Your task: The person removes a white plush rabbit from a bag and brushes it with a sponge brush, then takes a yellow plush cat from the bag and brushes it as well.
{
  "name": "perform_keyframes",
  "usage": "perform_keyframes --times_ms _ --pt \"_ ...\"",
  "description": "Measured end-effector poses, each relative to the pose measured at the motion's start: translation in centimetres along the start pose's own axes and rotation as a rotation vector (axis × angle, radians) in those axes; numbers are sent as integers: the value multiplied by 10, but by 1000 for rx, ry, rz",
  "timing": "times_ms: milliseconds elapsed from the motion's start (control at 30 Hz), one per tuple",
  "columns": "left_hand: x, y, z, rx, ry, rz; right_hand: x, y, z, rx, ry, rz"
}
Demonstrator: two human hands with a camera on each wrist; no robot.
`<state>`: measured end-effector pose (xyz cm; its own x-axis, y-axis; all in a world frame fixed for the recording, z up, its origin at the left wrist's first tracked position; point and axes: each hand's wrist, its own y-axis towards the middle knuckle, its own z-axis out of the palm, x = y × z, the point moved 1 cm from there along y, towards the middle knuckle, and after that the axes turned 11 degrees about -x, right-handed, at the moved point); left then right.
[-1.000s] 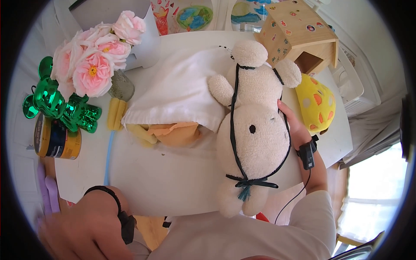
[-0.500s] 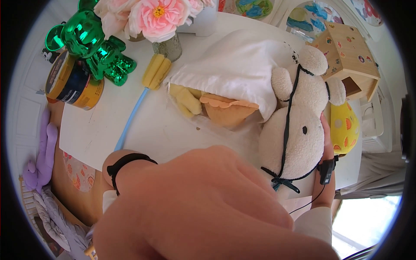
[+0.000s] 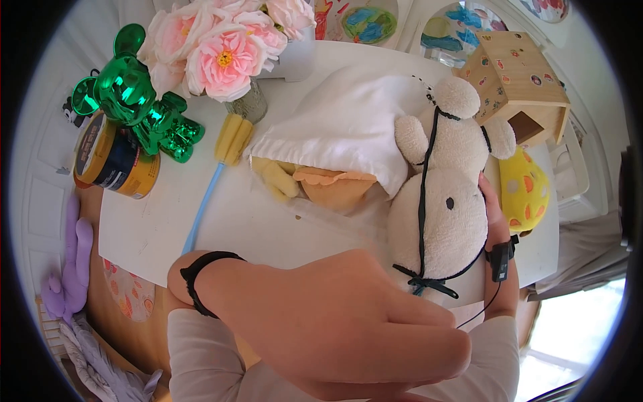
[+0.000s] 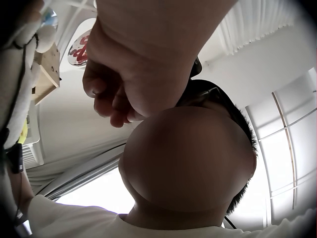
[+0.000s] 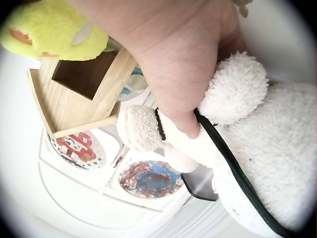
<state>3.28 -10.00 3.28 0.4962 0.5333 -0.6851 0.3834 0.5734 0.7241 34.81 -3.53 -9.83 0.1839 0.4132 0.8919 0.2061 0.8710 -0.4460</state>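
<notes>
A white plush toy (image 3: pixel 439 221) lies on its back on the table, a black cord running round it and tied in a bow at the near end. My right hand (image 3: pixel 492 204) holds its right side, with the thumb pressed into the fleece in the right wrist view. My left hand (image 3: pixel 335 321) is raised close to the head camera, fingers curled, with nothing seen in it; the left wrist view shows that hand (image 4: pixel 133 84) in front of the face. Left of the toy is a white cloth bag (image 3: pixel 341 120), with orange (image 3: pixel 335 191) and yellow (image 3: pixel 274 177) soft pieces at its mouth.
A yellow sponge brush (image 3: pixel 233 139) with a blue handle lies left of the bag. Farther left stand a shiny green figure (image 3: pixel 127 97), a round tub (image 3: pixel 120 157) and pink flowers (image 3: pixel 224 57) in a vase. A wooden house (image 3: pixel 519 84) and yellow spotted plush (image 3: pixel 524 191) are at right.
My left hand has come up from the lower left to the middle, in front of the camera. The head view has shifted. My right hand stays on the plush toy.
</notes>
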Motion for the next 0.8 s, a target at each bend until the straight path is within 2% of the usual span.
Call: perform_keyframes --times_ms 33,133,200,333,433,600,800 --pt "-6 2 -11 222 112 -56 0 0 0 -4 -8 2" --pt "-8 1 -12 383 176 -33 2 -3 2 39 4 -1" --pt "-9 -1 -9 411 226 -29 3 -5 3 10 3 -8" --pt "-11 -4 -6 355 329 -75 1 -4 1 -18 -19 -20" --pt "-6 -3 -8 307 237 -13 3 -9 8 -4 -5 25" --pt "-19 -1 -13 370 271 -56 0 -6 4 -32 -33 -5" --pt "-25 5 -13 278 228 -16 0 -6 6 -43 -42 -15"
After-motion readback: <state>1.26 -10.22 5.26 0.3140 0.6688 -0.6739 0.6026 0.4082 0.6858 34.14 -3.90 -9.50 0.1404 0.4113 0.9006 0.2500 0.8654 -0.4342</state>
